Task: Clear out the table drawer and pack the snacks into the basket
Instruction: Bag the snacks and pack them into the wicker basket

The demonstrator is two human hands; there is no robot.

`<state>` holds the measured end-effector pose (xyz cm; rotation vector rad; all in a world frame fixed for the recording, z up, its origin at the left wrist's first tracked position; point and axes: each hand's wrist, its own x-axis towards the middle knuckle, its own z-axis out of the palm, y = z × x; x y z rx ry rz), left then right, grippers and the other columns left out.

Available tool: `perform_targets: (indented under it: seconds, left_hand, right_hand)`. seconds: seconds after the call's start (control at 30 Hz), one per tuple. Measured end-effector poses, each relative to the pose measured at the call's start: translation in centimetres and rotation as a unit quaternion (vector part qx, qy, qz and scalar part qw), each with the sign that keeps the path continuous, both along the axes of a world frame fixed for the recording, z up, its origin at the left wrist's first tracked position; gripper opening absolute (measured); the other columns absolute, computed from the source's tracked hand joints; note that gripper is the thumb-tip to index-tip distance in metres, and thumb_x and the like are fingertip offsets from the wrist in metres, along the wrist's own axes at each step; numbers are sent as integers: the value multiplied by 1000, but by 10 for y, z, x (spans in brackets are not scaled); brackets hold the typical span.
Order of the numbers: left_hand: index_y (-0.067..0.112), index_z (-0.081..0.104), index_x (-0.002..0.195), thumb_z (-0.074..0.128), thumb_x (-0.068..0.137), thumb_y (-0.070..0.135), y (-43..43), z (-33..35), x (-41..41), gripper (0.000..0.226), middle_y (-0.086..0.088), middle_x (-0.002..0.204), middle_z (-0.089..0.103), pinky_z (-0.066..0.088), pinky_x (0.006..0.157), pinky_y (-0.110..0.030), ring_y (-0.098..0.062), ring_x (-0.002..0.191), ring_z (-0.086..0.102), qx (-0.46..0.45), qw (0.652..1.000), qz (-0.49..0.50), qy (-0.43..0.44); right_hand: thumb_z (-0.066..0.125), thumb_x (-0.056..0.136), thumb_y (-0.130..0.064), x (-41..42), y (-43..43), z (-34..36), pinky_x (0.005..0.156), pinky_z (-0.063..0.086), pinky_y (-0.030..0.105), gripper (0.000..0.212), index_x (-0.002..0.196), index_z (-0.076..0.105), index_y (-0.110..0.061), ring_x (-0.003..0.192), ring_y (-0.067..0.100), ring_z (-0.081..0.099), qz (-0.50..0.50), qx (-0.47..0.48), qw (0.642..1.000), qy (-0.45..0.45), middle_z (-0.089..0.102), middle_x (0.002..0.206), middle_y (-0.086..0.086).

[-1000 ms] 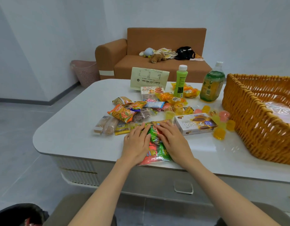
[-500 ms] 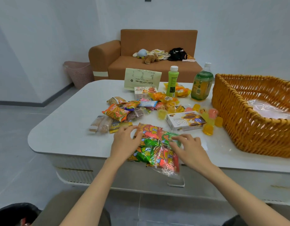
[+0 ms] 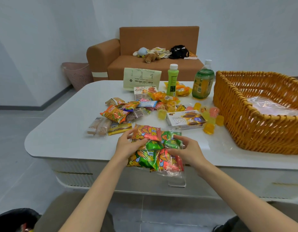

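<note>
In the head view, a clear multipack bag [image 3: 150, 159] filled with red and green snack packets is held by both hands at the lower middle of the frame. The bag lies over the front edge of the white tabletop [image 3: 64, 131], and its lower end overhangs that edge. The left hand [image 3: 128, 144] is closed on the bag's upper left side, with the fingers curled over the plastic and the thumb against it. The right hand [image 3: 186, 149] grips the bag's right side, the thumb and curled fingers pinching the wrap.

Behind the bag, near the centre of the frame, the other snacks are spread over the tabletop: an orange crisp packet [image 3: 114, 114], wrapped biscuit packs [image 3: 98, 126], a yellow packet [image 3: 119, 128], a white pie box [image 3: 185, 120] and a cluster of jelly cups [image 3: 209, 128]. Further up, a green bottle [image 3: 172, 80] and a tea bottle [image 3: 202, 82] are seen standing upright, with a pale paper pouch [image 3: 142, 78] to their left.

At the right of the frame a wicker basket [image 3: 255, 128] is set on the tabletop, well apart from the held bag; clear plastic [image 3: 275, 106] is seen inside it. A brown sofa [image 3: 155, 41] is seen at the upper centre, and a pink bin [image 3: 78, 74] to its left.
</note>
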<state>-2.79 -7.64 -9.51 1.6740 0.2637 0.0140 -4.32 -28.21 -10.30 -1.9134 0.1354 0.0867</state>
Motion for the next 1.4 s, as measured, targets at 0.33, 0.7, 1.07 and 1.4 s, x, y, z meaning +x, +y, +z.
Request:
perform_targets:
  seconds: [0.33, 0.7, 1.07, 1.4]
  left_hand:
    - [21, 55, 131, 84, 67, 11, -13, 36, -33, 71, 4, 128, 55, 56, 77, -22, -5, 111, 55, -92, 991, 0, -101]
    - [28, 47, 134, 78, 71, 14, -114, 143, -24, 72, 1, 134, 54, 55, 88, -46, -20, 112, 62, -202, 958, -85, -185]
    - [22, 28, 149, 43, 102, 21, -246, 190, 68, 50, -4, 151, 34, 38, 96, -34, -23, 130, 41, 19, 979, -179, -101]
    - [25, 47, 109, 50, 97, 15, -316, 149, 149, 16, 12, 95, 48, 36, 85, -28, -13, 98, 45, 138, 959, -245, -25]
  right_hand:
    - [68, 88, -9, -34, -22, 39, 69, 50, 10, 58, 138, 45, -28, 127, 10, 47, 38, 87, 989, -116, 43, 133, -16]
    - [71, 82, 0, -34, -100, 160, 83, 58, 44, 71, 136, 37, -32, 116, 20, 59, -50, 116, 964, -235, 48, 135, -4]
    - [56, 87, 3, 25, -229, 239, 61, 58, 40, 69, 129, 40, -49, 82, 15, 67, -199, -225, 891, -339, 69, 107, -7]
    - [45, 97, -3, 137, -288, 212, 87, 35, 39, 43, 127, 50, -33, 93, 28, 60, -160, -535, 746, -363, 69, 114, 3]
